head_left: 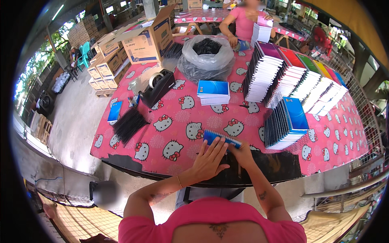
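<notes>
A small blue-covered notebook [221, 138] with a black spiral edge lies at the near edge of the pink patterned tablecloth [178, 117]. My left hand [209, 159] rests flat on it with fingers spread. My right hand [242, 152] grips its right end. Just right of them stands a pile of bound blue notebooks [285, 122]. A smaller stack of blue notebooks [213, 92] lies further back in the middle.
Loose black spiral combs [129, 124] and a tape dispenser [159, 86] sit at the left. A plastic bag of black combs [207, 56] stands at the back. Rows of coloured notebooks [296, 77] fill the right. A person in pink [244, 22] works opposite. Cardboard boxes [142, 42] stand at the back left.
</notes>
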